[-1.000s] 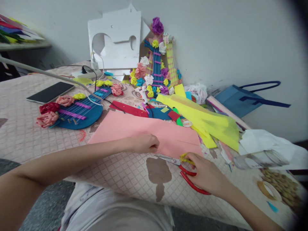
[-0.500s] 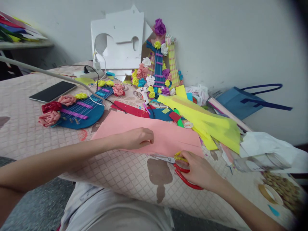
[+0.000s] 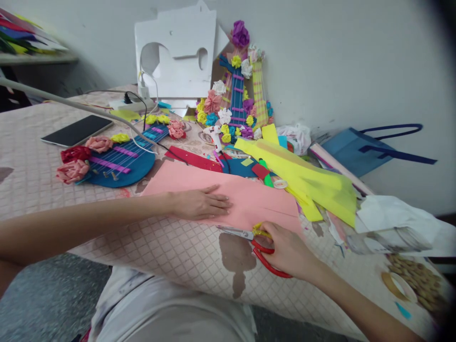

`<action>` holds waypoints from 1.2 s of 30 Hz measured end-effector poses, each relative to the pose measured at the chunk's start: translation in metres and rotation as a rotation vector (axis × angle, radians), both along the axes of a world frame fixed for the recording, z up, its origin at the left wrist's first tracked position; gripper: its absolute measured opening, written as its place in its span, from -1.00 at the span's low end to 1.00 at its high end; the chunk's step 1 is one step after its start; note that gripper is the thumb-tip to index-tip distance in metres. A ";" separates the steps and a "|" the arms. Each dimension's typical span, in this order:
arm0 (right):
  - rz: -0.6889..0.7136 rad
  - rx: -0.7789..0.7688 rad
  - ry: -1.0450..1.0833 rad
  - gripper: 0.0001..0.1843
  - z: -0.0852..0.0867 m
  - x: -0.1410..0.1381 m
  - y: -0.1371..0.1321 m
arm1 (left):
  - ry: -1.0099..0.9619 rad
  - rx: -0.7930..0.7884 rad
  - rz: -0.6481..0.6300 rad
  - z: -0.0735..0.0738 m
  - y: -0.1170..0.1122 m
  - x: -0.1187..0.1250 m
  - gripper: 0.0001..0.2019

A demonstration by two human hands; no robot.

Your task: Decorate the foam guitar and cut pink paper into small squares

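A pink sheet lies across the table in front of me, with a thin line near its right end. Flat on the sheet, fingers stretched to the right, rests my left hand; it holds nothing. My right hand grips red-handled scissors that have a yellow part at the pivot. Their blades point left along the sheet's near edge; whether paper lies between them I cannot tell. Behind the sheet are a red strip and a white glue gun.
A blue paper guitar with paper flowers and a tablet lie at left. Yellow sheets cover the right rear. A glass jar, a tape roll and a blue bag are at right. A cable crosses from the left.
My left hand has gone from curled fingers to lying flat on the pink sheet. My right hand has shifted slightly left with the scissors.
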State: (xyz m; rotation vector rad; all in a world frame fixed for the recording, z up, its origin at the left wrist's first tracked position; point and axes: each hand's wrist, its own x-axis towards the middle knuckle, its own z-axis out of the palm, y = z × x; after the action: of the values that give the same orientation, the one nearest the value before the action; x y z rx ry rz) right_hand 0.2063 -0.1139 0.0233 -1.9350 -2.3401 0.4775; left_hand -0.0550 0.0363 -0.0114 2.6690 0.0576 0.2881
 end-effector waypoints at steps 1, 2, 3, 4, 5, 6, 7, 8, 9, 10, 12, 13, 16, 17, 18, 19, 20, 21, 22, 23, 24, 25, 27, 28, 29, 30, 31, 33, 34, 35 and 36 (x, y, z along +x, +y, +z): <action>0.004 0.001 0.003 -0.71 -0.001 0.000 0.000 | 0.006 0.003 -0.005 0.001 0.000 0.000 -0.55; 0.007 0.002 0.005 -0.70 -0.001 -0.001 0.000 | 0.007 0.003 -0.007 0.002 0.000 0.000 -0.55; 0.008 0.002 0.004 -0.70 -0.002 -0.001 0.000 | 0.008 -0.004 -0.008 0.004 0.000 0.000 -0.54; 0.008 0.000 0.000 -0.70 -0.002 -0.002 0.000 | 0.004 -0.016 -0.003 0.005 0.000 0.000 -0.54; 0.007 -0.001 -0.005 -0.71 -0.002 -0.002 0.000 | 0.001 -0.032 0.007 0.007 0.000 0.000 -0.53; 0.005 -0.002 -0.010 -0.71 -0.002 -0.002 0.000 | 0.000 -0.048 0.016 0.008 0.001 0.001 -0.53; 0.003 -0.003 -0.014 -0.71 -0.002 -0.002 0.001 | 0.002 -0.063 0.026 0.009 0.002 0.001 -0.53; 0.001 -0.003 -0.015 -0.71 -0.002 -0.002 0.001 | 0.007 -0.074 0.031 0.010 0.003 0.002 -0.53; 0.001 -0.003 -0.016 -0.71 -0.003 -0.002 0.001 | 0.014 -0.082 0.031 0.009 0.004 0.003 -0.53; 0.000 -0.002 -0.014 -0.71 -0.003 -0.002 0.001 | 0.019 -0.086 0.026 0.008 0.005 0.003 -0.53; 0.002 -0.004 -0.012 -0.71 -0.004 -0.001 0.001 | 0.017 -0.078 0.007 0.005 0.007 0.004 -0.54; 0.006 -0.003 -0.014 -0.71 -0.004 0.000 0.001 | 0.009 -0.065 -0.005 0.003 0.008 0.004 -0.54; 0.023 0.003 -0.028 -0.70 -0.006 0.003 -0.001 | -0.004 -0.016 -0.031 -0.002 0.009 0.004 -0.54; 0.026 0.006 -0.031 -0.70 -0.006 0.003 -0.001 | 0.008 -0.007 -0.032 -0.002 0.009 0.004 -0.54; 0.028 0.009 -0.033 -0.70 -0.006 0.004 -0.002 | 0.028 -0.002 -0.030 -0.002 0.009 0.004 -0.54; 0.029 0.008 -0.034 -0.69 -0.006 0.004 -0.003 | 0.047 0.000 -0.026 -0.001 0.009 0.003 -0.55; 0.030 0.005 -0.034 -0.69 -0.006 0.004 -0.003 | 0.058 0.002 -0.026 0.000 0.009 0.003 -0.55; 0.031 0.001 -0.033 -0.68 -0.005 0.004 -0.003 | 0.060 0.008 -0.033 0.001 0.009 0.003 -0.55; 0.031 -0.002 -0.031 -0.68 -0.005 0.003 -0.003 | 0.055 0.015 -0.043 0.002 0.010 0.004 -0.54; 0.030 -0.003 -0.027 -0.68 -0.005 0.003 -0.003 | 0.046 0.021 -0.055 0.002 0.010 0.004 -0.54; 0.031 -0.006 -0.023 -0.68 -0.005 0.002 -0.002 | 0.035 0.023 -0.066 0.003 0.011 0.004 -0.54; 0.030 -0.007 -0.020 -0.68 -0.005 0.001 -0.001 | 0.027 0.020 -0.073 0.003 0.012 0.005 -0.53; 0.032 -0.013 -0.021 -0.67 -0.006 -0.001 0.001 | 0.031 0.004 -0.077 0.002 0.013 0.006 -0.53; 0.034 -0.016 -0.025 -0.66 -0.006 -0.001 0.002 | 0.042 -0.006 -0.072 0.002 0.013 0.007 -0.53; 0.037 -0.017 -0.030 -0.65 -0.007 -0.002 0.003 | 0.059 -0.016 -0.066 0.001 0.014 0.007 -0.54; 0.041 -0.018 -0.035 -0.64 -0.007 -0.003 0.004 | 0.078 -0.024 -0.059 0.000 0.014 0.008 -0.54; 0.042 -0.016 -0.038 -0.64 -0.008 -0.003 0.005 | 0.094 -0.028 -0.054 0.000 0.014 0.008 -0.54; 0.046 -0.018 -0.041 -0.63 -0.008 -0.003 0.006 | 0.102 -0.013 -0.060 -0.002 0.014 0.008 -0.55; 0.047 -0.018 -0.040 -0.62 -0.009 -0.003 0.006 | 0.096 0.003 -0.070 -0.003 0.015 0.008 -0.55; 0.048 -0.017 -0.039 -0.62 -0.009 -0.003 0.007 | 0.092 0.020 -0.081 -0.004 0.015 0.007 -0.56; 0.051 -0.016 -0.040 -0.62 -0.009 -0.002 0.007 | 0.089 0.033 -0.087 -0.005 0.016 0.007 -0.56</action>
State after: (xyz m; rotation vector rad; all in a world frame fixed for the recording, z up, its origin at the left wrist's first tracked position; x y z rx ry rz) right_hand 0.2040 -0.1071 0.0143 -1.9134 -2.4221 0.4674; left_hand -0.0477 0.0521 -0.0160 2.7075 -0.0356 0.1430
